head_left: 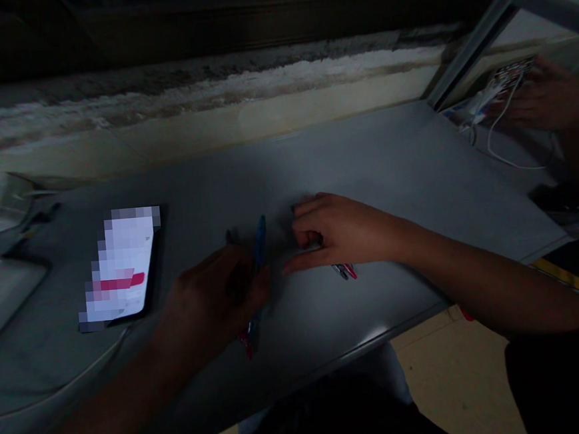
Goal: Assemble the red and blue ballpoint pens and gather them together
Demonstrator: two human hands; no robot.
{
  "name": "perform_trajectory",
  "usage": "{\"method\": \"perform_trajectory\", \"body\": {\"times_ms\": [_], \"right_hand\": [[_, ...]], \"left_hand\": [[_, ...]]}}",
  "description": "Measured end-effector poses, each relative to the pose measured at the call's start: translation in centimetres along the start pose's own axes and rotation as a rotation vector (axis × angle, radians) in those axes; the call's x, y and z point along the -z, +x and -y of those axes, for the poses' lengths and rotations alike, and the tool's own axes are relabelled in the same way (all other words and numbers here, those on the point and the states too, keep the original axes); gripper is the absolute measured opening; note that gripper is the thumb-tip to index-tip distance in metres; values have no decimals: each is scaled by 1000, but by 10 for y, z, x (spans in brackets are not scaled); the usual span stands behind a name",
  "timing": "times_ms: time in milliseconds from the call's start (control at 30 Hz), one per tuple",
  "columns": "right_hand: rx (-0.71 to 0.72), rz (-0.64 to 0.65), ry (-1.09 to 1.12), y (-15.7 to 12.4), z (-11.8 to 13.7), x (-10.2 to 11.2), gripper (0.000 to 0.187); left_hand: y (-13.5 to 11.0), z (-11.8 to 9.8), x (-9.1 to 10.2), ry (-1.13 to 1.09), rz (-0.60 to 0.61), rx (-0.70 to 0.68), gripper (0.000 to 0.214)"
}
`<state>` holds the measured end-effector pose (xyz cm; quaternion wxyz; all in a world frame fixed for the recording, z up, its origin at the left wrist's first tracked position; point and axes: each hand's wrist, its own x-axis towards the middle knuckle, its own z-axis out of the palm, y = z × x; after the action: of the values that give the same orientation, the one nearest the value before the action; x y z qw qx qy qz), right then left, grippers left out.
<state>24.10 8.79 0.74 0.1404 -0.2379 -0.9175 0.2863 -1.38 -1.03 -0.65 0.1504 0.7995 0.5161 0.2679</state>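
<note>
My left hand is closed around a blue pen, which points up and away between thumb and fingers. Below that hand the end of a red pen shows; whether it is held or lies on the table I cannot tell. My right hand is low over the table, its fingers bent and its thumb stretched out apart from them. From under its palm stick out the ends of a dark pen and a red pen, their other parts hidden by the hand.
A lit phone lies on the grey table, left of my hands, with a cable near it. Boxes stand at the far left. At the right, beyond a metal post, another person's hand is near white cables.
</note>
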Motion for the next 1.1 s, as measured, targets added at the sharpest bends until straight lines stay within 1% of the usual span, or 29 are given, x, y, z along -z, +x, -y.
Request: {"method": "perform_trajectory", "body": {"times_ms": [33,100,167,233,300,433,567,600,700,833,933,1033,1100], "right_hand": [[10,27,35,0,4,0,54],[29,66,86,-1,10,0,58],[31,77,81,-2,15,-2,56],[31,80,21,-3,16,-5,51],[46,114,-59,-2,16,-8,44],[99,195,-156,-2,17,-13,31],[76,178,-200,-3,17,-13,17],[65,177,-203,-3,17,-12,16],[38,197,-211,-3,16,-9,20],[19,215,-220,-2,16,-7,18],[17,208,-236,-1,17,-8,18],[12,208,-277,-1,17,-6,19],[-2,222,-292,-1,16,-4,19]], "left_hand": [[-2,-2,-1,-33,-13,-33,27],[-6,-5,-5,-59,17,-103,23],[-7,-6,-10,-33,49,-218,23],[-5,-5,-15,36,64,-317,24],[-3,-5,-17,96,71,-358,25],[1,-7,-16,142,96,-354,26],[-2,-9,-16,185,156,-307,26],[-2,-10,-16,194,164,-285,28],[-4,-13,-20,238,167,-237,37],[-4,-16,-23,280,148,-217,43],[-2,-19,-24,293,132,-199,36],[1,-20,-22,308,153,-155,20],[2,-18,-20,316,162,-137,16]]}}
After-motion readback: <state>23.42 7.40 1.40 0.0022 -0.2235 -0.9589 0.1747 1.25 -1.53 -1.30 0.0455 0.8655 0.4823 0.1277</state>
